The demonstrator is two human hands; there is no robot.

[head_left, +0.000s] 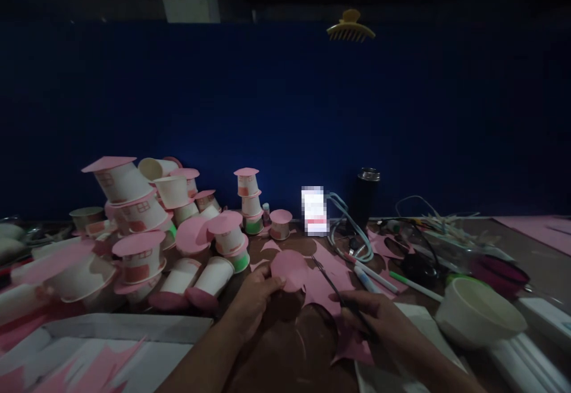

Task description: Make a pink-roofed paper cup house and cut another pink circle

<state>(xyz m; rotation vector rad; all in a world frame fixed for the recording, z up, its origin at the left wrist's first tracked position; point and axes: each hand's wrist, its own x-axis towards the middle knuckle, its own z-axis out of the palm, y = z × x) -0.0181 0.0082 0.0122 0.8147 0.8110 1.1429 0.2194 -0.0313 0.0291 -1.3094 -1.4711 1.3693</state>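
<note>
Between thumb and fingers, my left hand (255,295) pinches the lower left edge of a round pink paper disc (291,270). My right hand (363,317) is closed round a pair of scissors (331,283), whose blades point up and to the left, a little right of the disc. Whether the blades are apart is hard to see. Pink paper scraps (323,295) with curved cut edges lie under and beside the scissors. To the left of my hands, several white paper cups with pink paper discs on them (227,235) stand stacked or lie on their sides.
A lit phone (314,211) stands at the back, with a looped cable (357,244) and a dark bottle (366,197) beside it. Pens (417,286) and a white paper bowl (479,313) are on the right. A white box (129,324) with pink scraps sits front left.
</note>
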